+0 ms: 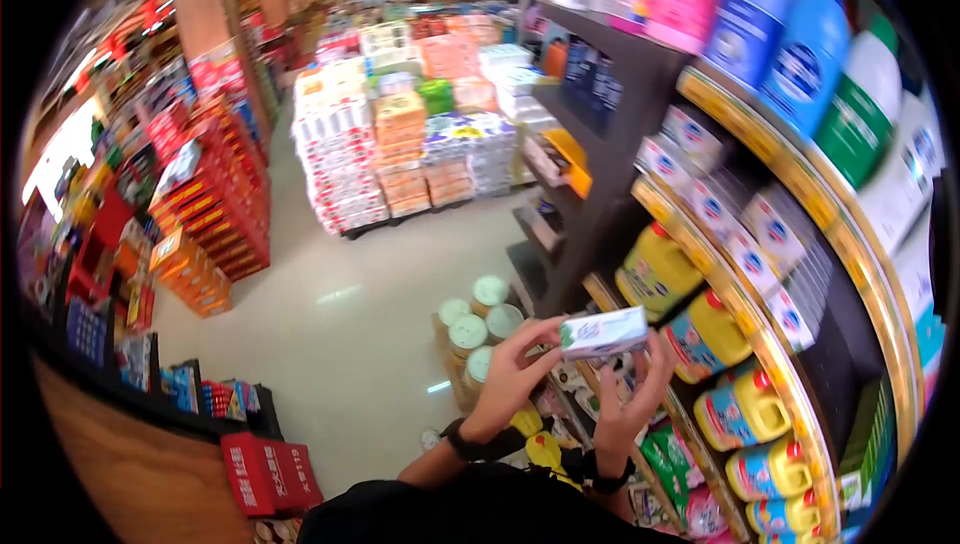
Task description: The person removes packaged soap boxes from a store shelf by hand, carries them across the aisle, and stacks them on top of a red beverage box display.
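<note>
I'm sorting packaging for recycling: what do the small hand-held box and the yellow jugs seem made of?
Small box: probably smooth card, perhaps coated; flat printed faces, straight edges.
Yellow jugs: likely moulded plastic, slightly glossy, given rounded bodies and built-in handles.

Small white oblong box [604,333], blurred print, slightly tilted, aloft.

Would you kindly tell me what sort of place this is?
Most likely a supermarket: yellow bottles stand in rows on shelves edged with label strips, and packaged goods are piled in large stacks beyond.
</note>
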